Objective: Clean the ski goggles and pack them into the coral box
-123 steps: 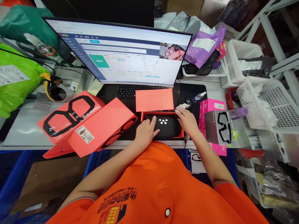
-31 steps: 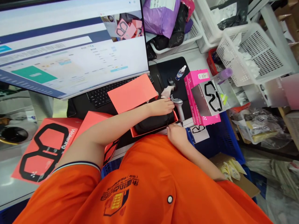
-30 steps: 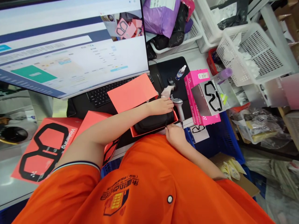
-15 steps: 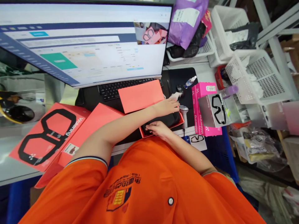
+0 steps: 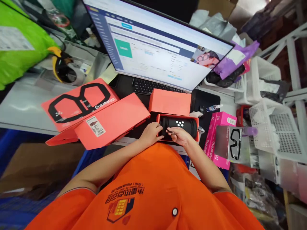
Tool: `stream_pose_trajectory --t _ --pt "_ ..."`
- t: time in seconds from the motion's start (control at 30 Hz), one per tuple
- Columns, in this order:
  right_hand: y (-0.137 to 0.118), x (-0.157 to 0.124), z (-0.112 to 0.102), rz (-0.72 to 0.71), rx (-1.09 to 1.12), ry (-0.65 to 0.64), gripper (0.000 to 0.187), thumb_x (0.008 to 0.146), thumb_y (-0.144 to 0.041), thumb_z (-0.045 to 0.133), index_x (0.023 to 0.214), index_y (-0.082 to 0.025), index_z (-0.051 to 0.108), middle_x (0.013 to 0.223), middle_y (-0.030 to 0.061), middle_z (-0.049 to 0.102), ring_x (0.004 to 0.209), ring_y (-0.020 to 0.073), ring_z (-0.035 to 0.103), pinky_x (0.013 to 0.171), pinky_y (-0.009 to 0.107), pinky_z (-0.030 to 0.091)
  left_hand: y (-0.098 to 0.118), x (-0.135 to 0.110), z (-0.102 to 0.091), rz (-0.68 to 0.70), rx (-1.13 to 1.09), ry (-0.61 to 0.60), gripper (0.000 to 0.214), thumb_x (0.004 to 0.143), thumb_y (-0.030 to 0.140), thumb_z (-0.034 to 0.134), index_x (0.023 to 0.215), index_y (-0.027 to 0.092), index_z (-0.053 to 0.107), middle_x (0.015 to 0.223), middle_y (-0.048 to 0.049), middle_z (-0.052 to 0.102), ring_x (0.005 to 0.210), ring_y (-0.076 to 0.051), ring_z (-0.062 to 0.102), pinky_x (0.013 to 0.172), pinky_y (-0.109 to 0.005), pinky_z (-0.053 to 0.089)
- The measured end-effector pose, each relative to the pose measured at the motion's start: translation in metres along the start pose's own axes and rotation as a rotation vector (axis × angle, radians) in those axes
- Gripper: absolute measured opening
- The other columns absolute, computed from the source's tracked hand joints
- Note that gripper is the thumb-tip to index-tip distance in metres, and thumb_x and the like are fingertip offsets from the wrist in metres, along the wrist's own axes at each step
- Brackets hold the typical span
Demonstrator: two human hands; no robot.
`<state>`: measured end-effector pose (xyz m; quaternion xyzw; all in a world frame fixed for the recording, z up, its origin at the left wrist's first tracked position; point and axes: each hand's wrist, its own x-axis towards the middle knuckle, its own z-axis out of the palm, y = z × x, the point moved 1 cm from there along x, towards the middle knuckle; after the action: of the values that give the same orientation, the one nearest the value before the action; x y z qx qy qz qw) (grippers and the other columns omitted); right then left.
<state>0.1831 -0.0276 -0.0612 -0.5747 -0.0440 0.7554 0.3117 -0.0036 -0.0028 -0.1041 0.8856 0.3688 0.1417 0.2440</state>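
A black zip case (image 5: 180, 125) with white dots lies in an open coral box (image 5: 177, 116) at the desk's near edge. The box's coral lid (image 5: 170, 101) stands up behind it. My left hand (image 5: 150, 133) is curled round the left end of the case. My right hand (image 5: 179, 136) rests on the near edge of the case, with thumb and fingers pinched together at its front seam. What the pinch holds is too small to make out. Both forearms come up from my orange shirt.
A wide monitor (image 5: 155, 54) and a keyboard (image 5: 148, 87) stand behind the box. Two coral sleeves (image 5: 81, 103) lie to the left, and a pink box (image 5: 217, 134) with a grey goggle carton is on the right. White baskets (image 5: 273, 127) are at far right. A green bag (image 5: 16, 48) sits at far left.
My left hand has come back from the far right end of the case to its left end. My right hand has moved up onto the case's front edge. The view has swung left.
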Motion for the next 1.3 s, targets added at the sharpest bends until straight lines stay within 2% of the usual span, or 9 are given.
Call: stream_pose_trajectory --t 0.3,0.5,0.63,0.73,0.8,0.97,1.07,1.2,1.3 --pt "-0.063 0.041 0.014 -0.171 -0.203 0.122 0.027 0.102 -0.031 0.052 0.079 -0.018 0.057 0.048 -0.0077 0.053 0.033 0.0005 0.033 0.033 0.006 0.030 -0.003 -0.007 0.014 0.148 0.058 0.124 0.017 0.086 0.023 0.075 0.100 0.017 0.066 0.109 -0.0085 0.068 0.104 -0.026 0.060 0.090 -0.040 0.048" --pt "-0.054 0.032 0.000 -0.360 -0.575 0.277 0.031 0.090 -0.049 0.066 0.088 -0.018 0.069 0.058 0.0025 0.065 0.043 0.0118 0.052 0.034 0.019 0.032 0.000 -0.011 0.011 0.196 0.012 0.226 0.021 0.089 0.033 0.073 0.100 0.016 0.067 0.105 -0.0091 0.070 0.102 -0.027 0.062 0.093 -0.043 0.051" --pt "-0.066 0.004 -0.043 -0.564 -0.832 0.515 0.031 0.086 -0.046 0.068 0.093 -0.016 0.072 0.080 0.0097 0.074 0.073 0.0247 0.068 0.069 0.034 0.055 -0.001 0.005 -0.008 0.048 -0.093 0.457 0.022 0.099 0.031 0.056 0.114 0.016 0.063 0.116 -0.0136 0.068 0.112 -0.027 0.061 0.102 -0.046 0.050" --pt "-0.088 0.002 -0.074 -0.695 -0.931 0.719 0.044 0.094 -0.039 0.055 0.128 -0.012 0.061 0.127 0.0187 0.068 0.119 0.0313 0.063 0.108 0.045 0.044 -0.010 0.037 -0.024 -0.151 -0.102 0.513 0.040 0.100 0.032 0.049 0.132 0.008 0.052 0.134 -0.0237 0.058 0.129 -0.032 0.053 0.111 -0.050 0.044" --pt "-0.100 0.012 -0.086 -0.713 -0.978 0.763 0.059 0.095 -0.037 0.055 0.146 -0.009 0.045 0.145 0.0235 0.056 0.134 0.0313 0.054 0.116 0.046 0.036 -0.017 0.065 -0.032 -0.249 -0.061 0.459 0.055 0.097 0.034 0.051 0.141 0.002 0.043 0.143 -0.0298 0.050 0.137 -0.037 0.046 0.115 -0.055 0.038" --pt "-0.110 0.048 -0.087 -0.617 -1.063 0.682 0.067 0.089 -0.044 0.068 0.140 -0.005 0.051 0.133 0.0294 0.064 0.124 0.0358 0.063 0.109 0.047 0.043 -0.036 0.120 -0.043 -0.625 -0.030 0.161 0.074 0.092 0.044 0.059 0.142 -0.007 0.039 0.131 -0.0363 0.060 0.132 -0.046 0.054 0.121 -0.064 0.016" --pt "-0.111 0.054 -0.079 -0.611 -1.064 0.662 0.053 0.090 -0.047 0.068 0.124 -0.007 0.061 0.124 0.0283 0.069 0.119 0.0367 0.065 0.106 0.046 0.046 -0.038 0.133 -0.049 -0.725 -0.122 0.062 0.065 0.095 0.048 0.054 0.130 -0.006 0.051 0.109 -0.0327 0.071 0.114 -0.044 0.067 0.113 -0.058 0.035" --pt "-0.109 0.022 -0.073 -0.721 -1.000 0.663 0.048 0.100 -0.052 0.049 0.123 -0.012 0.060 0.128 0.0219 0.068 0.119 0.0307 0.065 0.101 0.039 0.049 -0.013 0.122 -0.069 -0.669 -0.175 0.130 0.055 0.101 0.054 0.039 0.133 0.011 0.050 0.124 -0.0228 0.070 0.113 -0.036 0.069 0.091 -0.043 0.053" --pt "-0.104 -0.028 -0.074 -0.934 -0.904 0.673 0.056 0.098 -0.062 0.046 0.123 -0.014 0.060 0.125 0.0187 0.070 0.112 0.0300 0.066 0.095 0.041 0.052 0.020 0.098 -0.092 -0.472 -0.264 0.314 0.056 0.100 0.060 0.040 0.137 0.019 0.046 0.132 -0.0160 0.066 0.114 -0.033 0.068 0.090 -0.042 0.054"
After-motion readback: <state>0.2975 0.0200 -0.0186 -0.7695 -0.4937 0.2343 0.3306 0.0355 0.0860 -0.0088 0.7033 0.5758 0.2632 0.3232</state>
